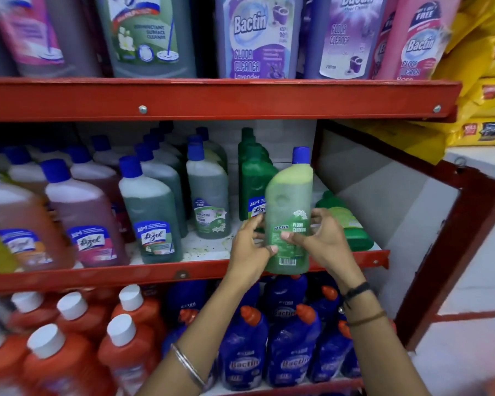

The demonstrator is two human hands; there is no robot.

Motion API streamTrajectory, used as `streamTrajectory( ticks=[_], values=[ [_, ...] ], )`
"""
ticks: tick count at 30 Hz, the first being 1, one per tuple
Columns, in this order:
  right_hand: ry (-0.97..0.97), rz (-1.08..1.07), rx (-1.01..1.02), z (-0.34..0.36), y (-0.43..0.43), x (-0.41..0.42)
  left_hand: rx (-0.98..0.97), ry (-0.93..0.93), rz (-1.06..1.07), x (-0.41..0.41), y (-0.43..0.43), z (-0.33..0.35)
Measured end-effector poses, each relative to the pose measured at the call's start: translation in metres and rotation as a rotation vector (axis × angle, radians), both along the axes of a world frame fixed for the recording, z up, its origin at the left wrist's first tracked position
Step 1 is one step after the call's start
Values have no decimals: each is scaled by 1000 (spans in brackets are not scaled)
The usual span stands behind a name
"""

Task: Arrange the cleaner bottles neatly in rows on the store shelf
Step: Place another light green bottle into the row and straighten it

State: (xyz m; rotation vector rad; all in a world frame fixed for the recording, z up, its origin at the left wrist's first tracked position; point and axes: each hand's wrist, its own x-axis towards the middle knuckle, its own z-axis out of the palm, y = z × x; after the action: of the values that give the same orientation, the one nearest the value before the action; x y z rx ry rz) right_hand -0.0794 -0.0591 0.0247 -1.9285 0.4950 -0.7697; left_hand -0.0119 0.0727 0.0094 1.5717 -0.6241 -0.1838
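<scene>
A light green Bactin floor cleaner bottle [289, 207] with a blue cap is held upright in front of the middle shelf's red front edge [155, 274]. My left hand [250, 247] grips its lower left side and my right hand [322, 238] its lower right side. Behind it on the shelf stand dark green bottles [253, 178], and another green bottle [345, 221] lies tilted at the right. Rows of grey-green [152, 207] and pink Lizol bottles [86, 212] fill the shelf's left part.
Large Bactin bottles [255, 38] stand on the top shelf. Orange bottles [69, 352] and blue Bactin bottles [289, 352] crowd the lowest shelf. Yellow packets [486, 81] are stacked at the right. A red frame post [446, 252] bounds the shelf on the right.
</scene>
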Motion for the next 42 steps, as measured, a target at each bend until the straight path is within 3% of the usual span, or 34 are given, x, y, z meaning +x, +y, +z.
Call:
streamTrajectory(
  ticks=[6,11,21,32,39,42],
  values=[
    [-148,148,-106,4,58,32,-104,-118,164,17,58,-3],
    [-125,247,-99,-2,88,71,-92,-127,280,36,83,-9],
    [-128,376,124,-35,82,91,-49,-227,370,43,82,-29],
    [-99,455,93,-25,76,92,-96,-251,461,35,70,-33],
    [-154,502,146,-20,74,100,-104,-399,424,30,66,-37],
    [-128,490,104,-25,73,97,-87,-339,461,37,66,-38]
  ],
)
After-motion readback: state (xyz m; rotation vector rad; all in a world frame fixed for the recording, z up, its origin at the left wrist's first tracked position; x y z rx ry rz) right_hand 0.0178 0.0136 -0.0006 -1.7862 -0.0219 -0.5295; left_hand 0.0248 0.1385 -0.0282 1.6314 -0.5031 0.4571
